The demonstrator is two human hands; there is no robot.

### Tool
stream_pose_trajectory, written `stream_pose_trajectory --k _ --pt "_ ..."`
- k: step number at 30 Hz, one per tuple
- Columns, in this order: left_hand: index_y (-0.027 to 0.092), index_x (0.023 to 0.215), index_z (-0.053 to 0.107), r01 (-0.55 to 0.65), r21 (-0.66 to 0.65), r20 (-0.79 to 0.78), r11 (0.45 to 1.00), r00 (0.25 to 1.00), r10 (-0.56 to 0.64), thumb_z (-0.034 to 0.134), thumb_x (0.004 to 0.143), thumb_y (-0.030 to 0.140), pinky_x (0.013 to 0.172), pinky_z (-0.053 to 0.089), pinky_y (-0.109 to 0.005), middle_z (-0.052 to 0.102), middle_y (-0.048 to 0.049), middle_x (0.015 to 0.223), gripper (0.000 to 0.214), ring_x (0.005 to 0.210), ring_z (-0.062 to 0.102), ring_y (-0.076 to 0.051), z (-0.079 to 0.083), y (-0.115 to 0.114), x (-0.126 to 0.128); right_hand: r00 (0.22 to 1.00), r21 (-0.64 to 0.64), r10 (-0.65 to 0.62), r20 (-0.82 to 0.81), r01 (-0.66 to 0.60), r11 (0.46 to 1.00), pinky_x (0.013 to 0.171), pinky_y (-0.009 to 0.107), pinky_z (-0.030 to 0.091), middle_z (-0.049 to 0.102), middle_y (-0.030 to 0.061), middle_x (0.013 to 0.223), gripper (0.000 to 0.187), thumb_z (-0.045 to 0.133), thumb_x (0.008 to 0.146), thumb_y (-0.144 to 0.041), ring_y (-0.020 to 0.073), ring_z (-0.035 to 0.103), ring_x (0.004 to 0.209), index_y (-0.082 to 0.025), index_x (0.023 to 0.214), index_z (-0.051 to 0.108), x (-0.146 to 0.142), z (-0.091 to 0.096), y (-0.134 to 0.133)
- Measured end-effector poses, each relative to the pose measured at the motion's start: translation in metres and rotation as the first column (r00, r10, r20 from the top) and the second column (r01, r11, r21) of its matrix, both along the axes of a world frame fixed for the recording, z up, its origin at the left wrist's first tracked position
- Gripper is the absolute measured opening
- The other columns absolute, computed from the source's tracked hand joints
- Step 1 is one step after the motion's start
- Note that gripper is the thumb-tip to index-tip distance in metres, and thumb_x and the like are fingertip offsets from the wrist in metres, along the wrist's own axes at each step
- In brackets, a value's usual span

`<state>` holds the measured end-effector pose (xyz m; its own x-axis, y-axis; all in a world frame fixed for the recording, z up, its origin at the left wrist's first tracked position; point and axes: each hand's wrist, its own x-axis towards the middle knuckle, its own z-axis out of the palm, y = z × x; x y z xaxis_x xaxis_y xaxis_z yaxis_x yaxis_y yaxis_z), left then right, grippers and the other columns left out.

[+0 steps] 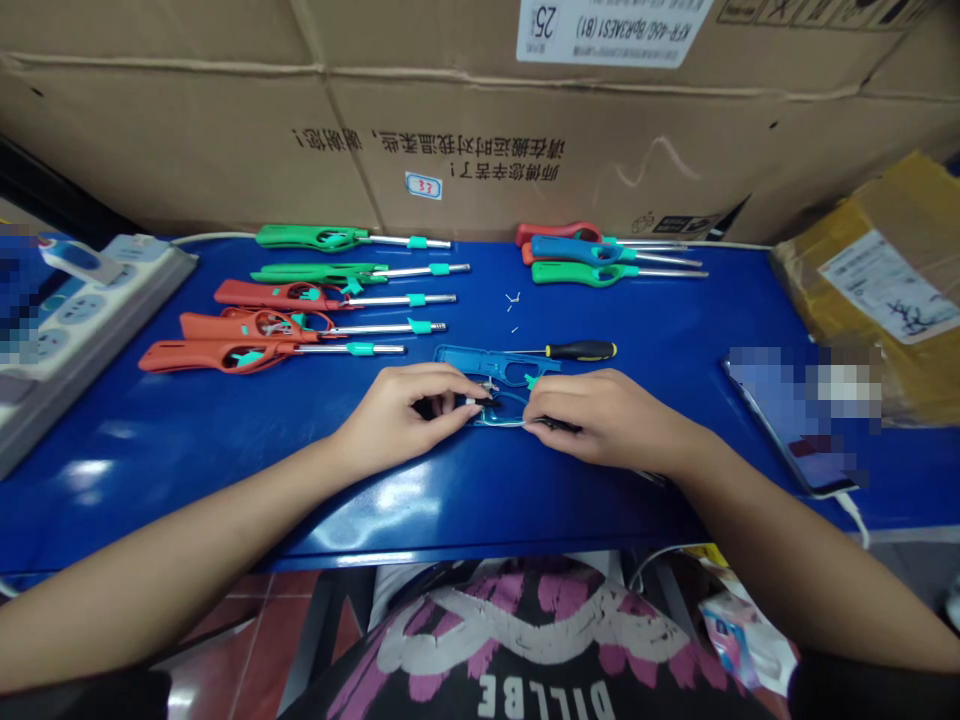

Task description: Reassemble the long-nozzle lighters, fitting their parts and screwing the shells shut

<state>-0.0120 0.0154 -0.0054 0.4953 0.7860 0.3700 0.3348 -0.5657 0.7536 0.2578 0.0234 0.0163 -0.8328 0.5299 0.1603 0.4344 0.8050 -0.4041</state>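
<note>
My left hand [409, 410] pinches a small black-and-white part [486, 402] between thumb and fingertips, over the opened blue lighter shell [511, 408] with thin wires. The fingers of my right hand [611, 415] are closed on the front end of that blue lighter. A dark piece shows under those fingers, and I cannot make out what it is. Just beyond both hands lies the other blue shell half [491, 360]. Close behind it rests a screwdriver [583, 350] with a black and yellow handle. A few tiny screws [513, 298] lie farther back.
Several green and red long-nosed lighters [255, 295] lie at the left, some opened. More assembled lighters [585, 250] lie at the back right. A power strip [90, 310] flanks the left side, a phone [787, 420] and taped box [885, 290] the right. Behind stands a large carton [450, 100].
</note>
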Motion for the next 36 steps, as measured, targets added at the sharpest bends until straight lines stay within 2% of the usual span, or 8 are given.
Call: stream_pose_trajectory --k 4,8,14,19,22,28,32,36 --pt "0.014 0.102 0.079 -0.001 -0.002 -0.005 1.000 1.000 0.001 0.072 0.089 0.016 0.057 0.052 -0.017 0.077 -0.0049 0.089 0.015 0.060 0.061 -0.006 0.000 0.001 0.000 0.998 0.104 0.019 -0.058 -0.013 0.994 0.072 0.026 0.046 0.075 0.0013 0.097 0.019 0.053 0.104 -0.024 0.0139 0.067 0.083 -0.019 0.097 0.070 0.002 0.001 0.000" --pt "0.015 0.102 0.079 -0.007 0.019 -0.027 1.000 1.000 0.008 0.072 0.089 0.016 0.057 0.052 -0.017 0.076 -0.0039 0.086 0.015 0.059 0.060 -0.006 0.000 0.002 -0.001 0.995 0.111 0.026 -0.101 -0.015 0.994 0.080 0.027 0.050 0.075 0.0031 0.099 0.019 0.053 0.104 -0.025 0.0159 0.069 0.091 -0.018 0.098 0.070 0.002 0.000 0.001" --pt "0.015 0.102 0.078 0.007 0.073 -0.086 0.997 0.996 -0.001 0.069 0.091 0.018 0.058 0.053 -0.019 0.078 -0.0067 0.093 0.015 0.059 0.061 -0.007 0.000 0.003 -0.003 1.000 0.009 -0.008 0.022 0.008 1.000 0.080 0.029 0.047 0.071 0.0041 0.109 0.015 0.052 0.104 -0.027 0.0173 0.066 0.098 -0.022 0.104 0.067 0.007 0.007 0.003" --pt "0.017 0.108 0.077 0.012 0.093 -0.133 0.996 0.991 0.001 0.067 0.093 0.020 0.060 0.054 -0.020 0.077 -0.0060 0.094 0.018 0.062 0.062 -0.008 0.000 0.003 -0.005 0.976 -0.125 -0.048 0.213 0.076 0.989 0.063 0.028 0.039 0.067 -0.0003 0.094 0.021 0.069 0.093 -0.041 0.0154 0.059 0.077 -0.023 0.097 0.061 0.013 0.016 0.004" --pt "0.017 0.112 0.077 0.024 0.112 -0.156 0.993 0.988 -0.006 0.067 0.094 0.020 0.061 0.054 -0.020 0.074 -0.0058 0.095 0.021 0.064 0.063 -0.008 0.001 0.004 -0.006 0.961 -0.178 -0.079 0.266 0.129 0.975 0.061 0.028 0.036 0.066 -0.0017 0.087 0.014 0.068 0.093 -0.035 0.0142 0.057 0.072 -0.022 0.090 0.062 0.017 0.018 0.005" --pt "0.017 0.117 0.076 0.022 0.112 -0.199 0.993 0.980 0.000 0.065 0.096 0.022 0.068 0.057 -0.022 0.072 -0.0060 0.095 0.024 0.074 0.068 -0.011 0.001 0.004 -0.009 0.967 -0.094 -0.156 0.200 0.177 0.980 0.064 0.029 0.041 0.073 0.0014 0.090 0.012 0.062 0.096 -0.030 0.0161 0.064 0.076 -0.022 0.100 0.070 0.023 0.015 0.008" --pt "0.017 0.114 0.077 0.027 0.130 -0.210 0.991 0.978 0.001 0.065 0.096 0.021 0.072 0.058 -0.024 0.072 -0.0066 0.097 0.022 0.078 0.070 -0.013 0.000 0.003 -0.009 0.986 -0.076 -0.096 0.137 0.107 0.991 0.076 0.031 0.048 0.077 0.0038 0.099 0.016 0.058 0.099 -0.027 0.0190 0.070 0.090 -0.021 0.100 0.073 0.023 0.014 0.008" --pt "0.017 0.105 0.078 0.032 0.157 -0.210 0.987 0.978 0.001 0.065 0.097 0.021 0.078 0.059 -0.025 0.073 -0.0066 0.097 0.015 0.085 0.072 -0.014 0.000 0.004 -0.009 0.991 -0.069 -0.061 0.119 0.069 0.995 0.080 0.032 0.051 0.077 0.0044 0.098 0.018 0.057 0.100 -0.026 0.0194 0.071 0.092 -0.021 0.100 0.075 0.022 0.013 0.007"
